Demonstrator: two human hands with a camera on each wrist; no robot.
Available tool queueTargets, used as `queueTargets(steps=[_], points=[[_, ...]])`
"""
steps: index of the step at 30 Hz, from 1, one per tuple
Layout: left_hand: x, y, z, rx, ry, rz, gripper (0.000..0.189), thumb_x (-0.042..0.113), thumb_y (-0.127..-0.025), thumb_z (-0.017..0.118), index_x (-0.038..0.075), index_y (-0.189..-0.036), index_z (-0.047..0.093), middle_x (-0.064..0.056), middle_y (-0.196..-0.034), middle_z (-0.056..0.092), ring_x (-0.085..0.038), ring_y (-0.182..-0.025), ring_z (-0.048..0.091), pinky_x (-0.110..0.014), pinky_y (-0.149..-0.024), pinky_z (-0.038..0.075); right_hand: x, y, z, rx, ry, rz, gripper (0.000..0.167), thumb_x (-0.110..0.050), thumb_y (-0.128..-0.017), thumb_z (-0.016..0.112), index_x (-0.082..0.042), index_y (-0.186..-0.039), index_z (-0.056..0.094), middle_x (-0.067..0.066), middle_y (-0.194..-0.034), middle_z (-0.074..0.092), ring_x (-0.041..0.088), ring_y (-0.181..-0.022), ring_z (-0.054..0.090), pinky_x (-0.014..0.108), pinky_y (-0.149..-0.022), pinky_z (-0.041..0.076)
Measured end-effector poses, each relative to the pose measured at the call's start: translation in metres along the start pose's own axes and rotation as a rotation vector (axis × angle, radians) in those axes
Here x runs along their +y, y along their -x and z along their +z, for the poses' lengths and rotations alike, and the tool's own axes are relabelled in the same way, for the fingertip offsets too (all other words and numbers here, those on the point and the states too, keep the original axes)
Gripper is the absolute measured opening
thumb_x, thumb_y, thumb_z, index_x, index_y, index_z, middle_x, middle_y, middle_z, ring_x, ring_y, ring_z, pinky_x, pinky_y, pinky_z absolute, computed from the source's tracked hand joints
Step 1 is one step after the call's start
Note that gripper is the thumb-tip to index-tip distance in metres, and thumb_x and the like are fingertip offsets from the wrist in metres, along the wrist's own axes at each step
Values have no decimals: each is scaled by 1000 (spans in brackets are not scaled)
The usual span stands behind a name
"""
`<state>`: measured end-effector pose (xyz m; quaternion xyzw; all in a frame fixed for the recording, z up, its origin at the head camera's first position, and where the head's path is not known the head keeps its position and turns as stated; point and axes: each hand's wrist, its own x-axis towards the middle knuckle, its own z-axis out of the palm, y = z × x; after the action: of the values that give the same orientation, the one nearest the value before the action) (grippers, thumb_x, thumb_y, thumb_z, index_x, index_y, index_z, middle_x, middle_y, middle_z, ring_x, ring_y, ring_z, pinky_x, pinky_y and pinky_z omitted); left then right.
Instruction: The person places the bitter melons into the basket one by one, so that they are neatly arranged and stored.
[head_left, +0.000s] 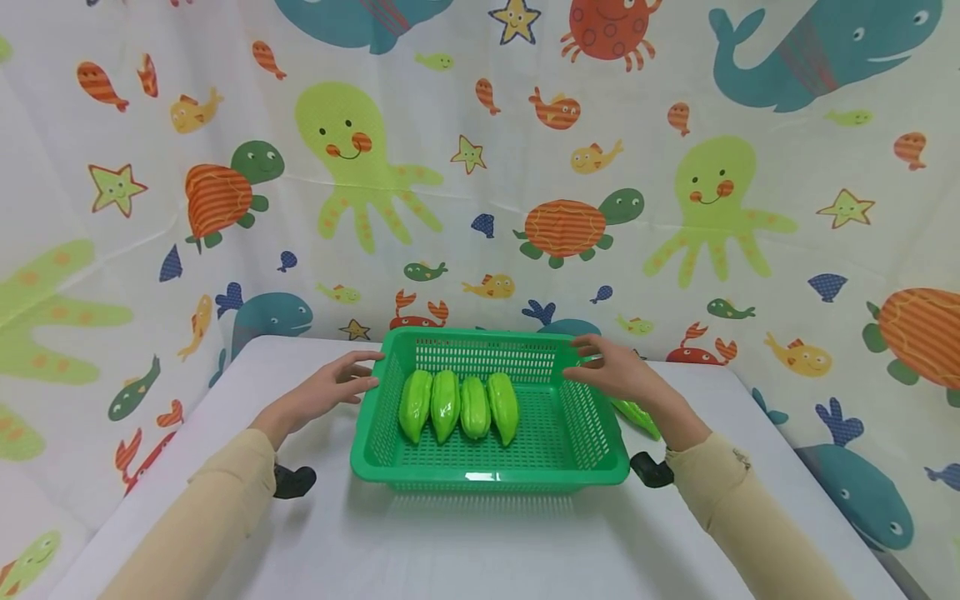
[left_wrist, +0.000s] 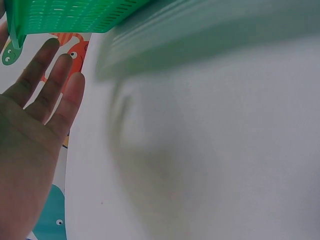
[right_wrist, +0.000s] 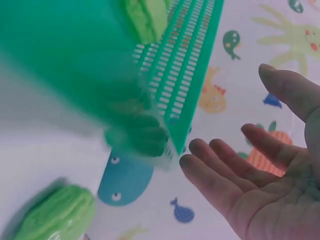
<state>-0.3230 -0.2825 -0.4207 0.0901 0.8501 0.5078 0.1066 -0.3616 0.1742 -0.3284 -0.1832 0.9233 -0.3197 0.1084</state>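
A green plastic basket (head_left: 487, 477) with slotted walls stands centrally on the white table, holding several ridged green gourds (head_left: 475, 408) side by side in its left half. My left hand (head_left: 322, 396) is at the basket's left rim, its fingers spread and relaxed, gripping nothing. In the left wrist view, the fingertips (left_wrist: 76, 82) lie just below the basket's corner. Over the right rim in the head view is my right hand (head_left: 615, 371), loosely bent. Its palm faces up, bare, in the right wrist view, fingertips (right_wrist: 187, 162) close to the basket's corner.
Another green gourd (head_left: 637, 417) lies on the table (head_left: 480, 550) outside the basket's right wall, partly hidden by my right hand and the basket. Behind the table hangs a white curtain (head_left: 465, 75) printed with sea animals.
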Motion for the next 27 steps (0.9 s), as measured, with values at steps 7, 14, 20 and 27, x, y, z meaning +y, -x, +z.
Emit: queueTargets(steps=[7, 14, 20, 27], points=[[1, 0, 1, -10, 2, 1, 66, 45, -97, 57, 19, -152, 31, -23, -146, 40, -41, -131, 45, -54, -101, 46, 24, 15, -9, 70, -5, -57, 66, -36, -94, 65, -1, -144, 40, 24, -141, 48, 43, -126, 50, 57, -98, 47], [2, 0, 0, -6, 0, 3, 67, 45, -97, 57, 19, -152, 29, -24, -147, 39, -41, -131, 44, -55, -101, 45, 57, 23, -15, 150, 33, -33, 64, -37, -94, 65, -6, -145, 40, 22, -142, 47, 42, -127, 49, 60, -99, 45], [3, 1, 1, -4, 0, -6, 67, 45, -98, 56, 19, -153, 29, -24, -147, 38, -42, -131, 44, -55, -101, 45, 87, 27, -17, 189, 37, 23, 68, -39, -93, 66, -5, -145, 39, 26, -142, 45, 47, -127, 46, 61, -98, 45], [2, 2, 2, -5, -4, 2, 67, 45, -98, 56, 19, -153, 28, -25, -148, 38, -42, -129, 46, -54, -100, 47, 117, 29, -14, 182, 72, 92, 66, -34, -94, 66, -3, -145, 38, 29, -143, 41, 49, -127, 44, 62, -97, 45]])
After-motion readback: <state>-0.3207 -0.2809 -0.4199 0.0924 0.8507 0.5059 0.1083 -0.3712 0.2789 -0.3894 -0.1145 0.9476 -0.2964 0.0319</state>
